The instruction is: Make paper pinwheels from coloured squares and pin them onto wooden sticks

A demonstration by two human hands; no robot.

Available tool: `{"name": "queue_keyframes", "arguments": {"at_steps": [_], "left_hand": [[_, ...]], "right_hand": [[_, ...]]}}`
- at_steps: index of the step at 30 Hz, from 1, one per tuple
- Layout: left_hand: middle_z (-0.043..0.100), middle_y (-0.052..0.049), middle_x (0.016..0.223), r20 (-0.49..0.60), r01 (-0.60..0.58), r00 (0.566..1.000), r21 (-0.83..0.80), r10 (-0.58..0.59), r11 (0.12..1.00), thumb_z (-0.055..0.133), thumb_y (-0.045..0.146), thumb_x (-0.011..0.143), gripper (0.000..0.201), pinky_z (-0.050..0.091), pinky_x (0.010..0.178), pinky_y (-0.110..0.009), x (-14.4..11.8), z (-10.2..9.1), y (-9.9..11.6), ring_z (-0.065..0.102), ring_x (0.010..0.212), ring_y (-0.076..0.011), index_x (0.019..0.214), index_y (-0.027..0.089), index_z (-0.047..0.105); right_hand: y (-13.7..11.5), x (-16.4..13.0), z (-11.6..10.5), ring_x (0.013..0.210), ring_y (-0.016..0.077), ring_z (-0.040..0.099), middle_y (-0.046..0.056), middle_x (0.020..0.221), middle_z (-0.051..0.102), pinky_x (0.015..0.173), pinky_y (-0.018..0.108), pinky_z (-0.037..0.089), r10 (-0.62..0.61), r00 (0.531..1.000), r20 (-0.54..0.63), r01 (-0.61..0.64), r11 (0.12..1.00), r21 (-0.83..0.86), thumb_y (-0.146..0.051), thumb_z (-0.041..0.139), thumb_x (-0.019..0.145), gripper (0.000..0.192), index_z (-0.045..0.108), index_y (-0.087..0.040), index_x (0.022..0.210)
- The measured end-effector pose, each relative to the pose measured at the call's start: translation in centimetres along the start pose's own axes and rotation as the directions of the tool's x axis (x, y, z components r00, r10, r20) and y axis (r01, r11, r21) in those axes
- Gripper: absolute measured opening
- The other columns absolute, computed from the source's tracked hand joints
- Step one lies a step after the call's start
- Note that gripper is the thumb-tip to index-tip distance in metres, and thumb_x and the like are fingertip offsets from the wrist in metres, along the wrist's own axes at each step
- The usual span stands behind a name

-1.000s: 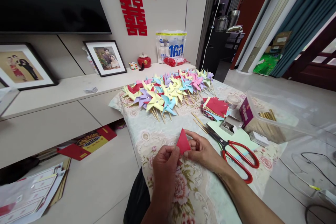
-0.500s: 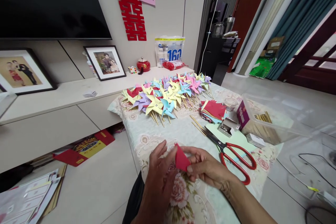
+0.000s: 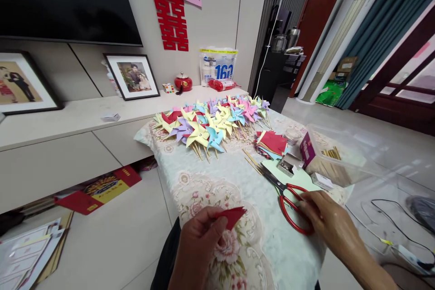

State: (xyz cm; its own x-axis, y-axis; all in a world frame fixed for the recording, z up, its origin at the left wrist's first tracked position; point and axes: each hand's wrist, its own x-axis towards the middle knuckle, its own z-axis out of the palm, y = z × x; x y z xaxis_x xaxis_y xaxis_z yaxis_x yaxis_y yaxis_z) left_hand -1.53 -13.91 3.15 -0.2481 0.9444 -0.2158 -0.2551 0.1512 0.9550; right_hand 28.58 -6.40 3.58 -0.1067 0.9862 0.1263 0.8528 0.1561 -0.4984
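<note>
Left hand pinched folded red paper low over table, near edge. Right hand lay half-curled on red scissors handles, not yet gripping. I judged cutting step: next needed fingers through loops, blades to paper

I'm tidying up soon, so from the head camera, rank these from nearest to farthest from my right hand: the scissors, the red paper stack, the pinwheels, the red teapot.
From the right hand:
1. Scissors: under the fingers, on the table.
2. Red paper stack: just beyond the scissors' blades.
3. Pinwheels: spread across the table's far end.
4. Red teapot: on the shelf by the wall.
</note>
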Motion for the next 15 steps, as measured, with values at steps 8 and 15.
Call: {"name": "queue_keyframes", "arguments": {"at_steps": [8,15], "left_hand": [[0.066,0.0,0.059,0.028,0.232,0.971,-0.36,-0.238,0.904,0.087,0.035,0.058,0.031,0.045,0.047,-0.021,-0.7,1.6,0.7,0.055,0.044,-0.0093,0.071,0.015,0.067],[0.069,-0.001,0.068,-0.067,0.184,0.968,-0.467,-0.242,0.865,0.094,0.031,0.048,0.036,0.056,0.057,-0.024,-0.5,0.8,1.1,0.062,0.06,-0.0119,0.066,0.014,0.067]], "right_hand": [[1.9,1.7,0.9,0.092,0.0299,0.069,0.014,0.101,0.071,0.073,0.038,0.05,-0.002,0.981,0.193,0.07,0.936,-0.346,-0.023,0.04,0.088,0.033,0.065,-0.019,0.109],[0.7,0.5,-1.3,0.075,0.0278,0.069,0.009,0.083,0.073,0.063,0.035,0.05,0.001,0.978,0.211,0.029,0.99,-0.138,-0.045,0.047,0.086,0.032,0.07,-0.023,0.088]]}}
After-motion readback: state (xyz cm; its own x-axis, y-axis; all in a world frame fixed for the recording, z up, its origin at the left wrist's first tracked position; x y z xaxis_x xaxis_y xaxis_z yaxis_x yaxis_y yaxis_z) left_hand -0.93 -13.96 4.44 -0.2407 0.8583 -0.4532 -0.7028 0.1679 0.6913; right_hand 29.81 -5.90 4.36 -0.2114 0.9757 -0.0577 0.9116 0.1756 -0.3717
